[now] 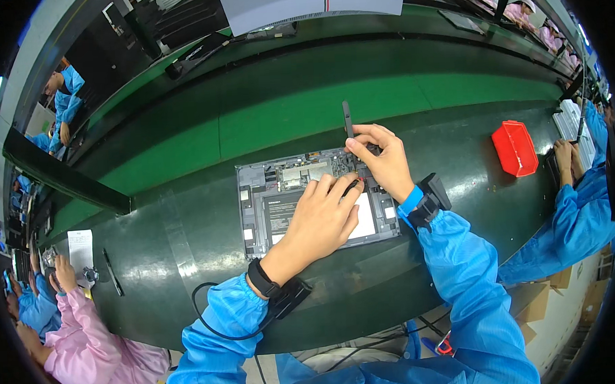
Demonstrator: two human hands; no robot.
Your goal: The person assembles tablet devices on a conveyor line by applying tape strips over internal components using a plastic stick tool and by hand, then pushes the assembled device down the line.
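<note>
An opened laptop base (256,243) lies flat on the green bench in front of me, its circuit board (305,175) and dark battery (276,217) exposed. My left hand (320,217) reaches over the battery, its fingers bent down at the board's right part. A small black piece (350,187) shows at those fingertips; its kind is hidden. Between thumb and fingers, my right hand (386,162) pinches a slim, dark, bar-shaped tool (347,117), held upright above the board's far edge. The tool's lower end is hidden by the hand.
A red plastic bin (514,148) stands to the right, near a co-worker's hands (567,160). On the left lie a black pen (113,272) and a paper sheet (81,250), beside a person in a pink sleeve (87,332). A monitor (313,5) stands at the far side.
</note>
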